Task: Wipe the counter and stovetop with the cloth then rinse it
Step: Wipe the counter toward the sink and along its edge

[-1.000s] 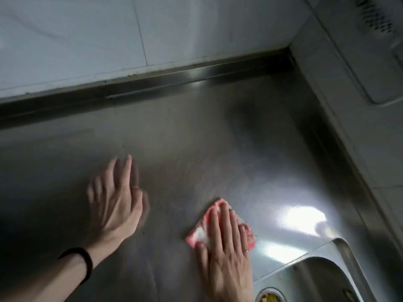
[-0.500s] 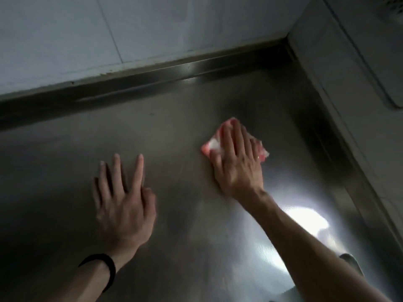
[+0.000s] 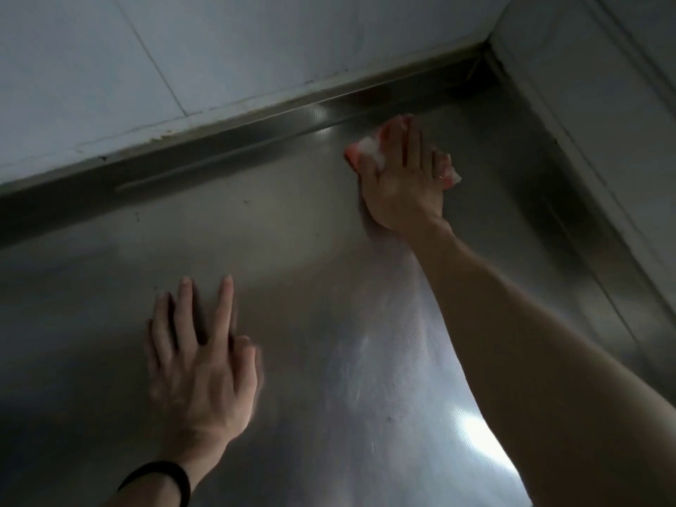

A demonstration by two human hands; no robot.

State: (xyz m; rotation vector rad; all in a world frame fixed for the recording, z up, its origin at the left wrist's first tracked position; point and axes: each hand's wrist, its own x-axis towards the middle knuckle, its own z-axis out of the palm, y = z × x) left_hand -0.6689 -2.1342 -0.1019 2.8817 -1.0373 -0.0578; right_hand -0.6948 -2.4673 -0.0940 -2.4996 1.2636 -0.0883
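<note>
Pink cloth now farther back | right hand flat atop | left hand flat on counter

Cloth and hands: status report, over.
Right hand flat, pressing cloth near counter's back edge. Left hand flat on counter. No obstruction in view.

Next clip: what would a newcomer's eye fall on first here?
The right hand presses a pink-and-white cloth flat on the brushed steel counter, far back by its raised rear edge. The left hand lies flat, fingers spread, nearer on the same counter, a black wristband on its wrist.
</note>
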